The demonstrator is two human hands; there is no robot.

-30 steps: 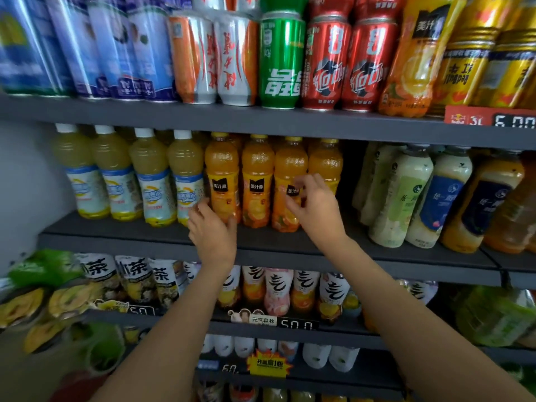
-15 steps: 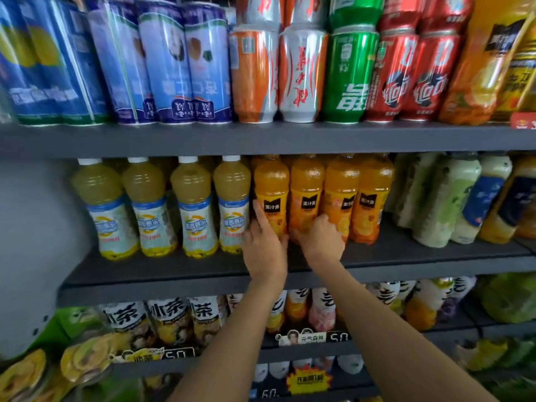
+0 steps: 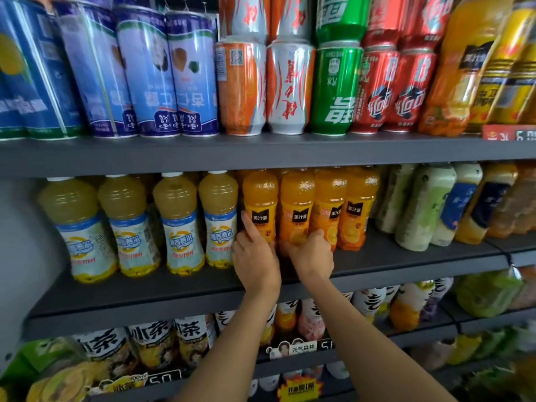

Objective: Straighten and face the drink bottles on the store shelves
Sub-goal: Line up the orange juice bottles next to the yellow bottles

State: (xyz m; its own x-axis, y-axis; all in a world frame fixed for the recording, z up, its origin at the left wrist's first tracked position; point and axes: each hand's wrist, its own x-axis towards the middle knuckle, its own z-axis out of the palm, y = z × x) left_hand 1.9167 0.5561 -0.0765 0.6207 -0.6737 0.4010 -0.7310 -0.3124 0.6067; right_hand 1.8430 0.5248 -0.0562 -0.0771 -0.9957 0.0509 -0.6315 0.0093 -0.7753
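Both arms reach up to the dark grey middle shelf (image 3: 179,288); left hand (image 3: 255,256) lies on the first orange plastic juice bottle (image 3: 260,204), index finger straight up its black label, other fingers hidden. Right hand (image 3: 309,253) curls round the base of the second orange bottle (image 3: 296,207). Versus 0.5 s ago: hands unmoved, on the same two bottles, view closer

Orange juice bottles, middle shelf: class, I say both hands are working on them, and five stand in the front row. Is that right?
Not quite. The head view shows four orange juice bottles in the front row, not five. The left hand and right hand are indeed on them, on the middle shelf.
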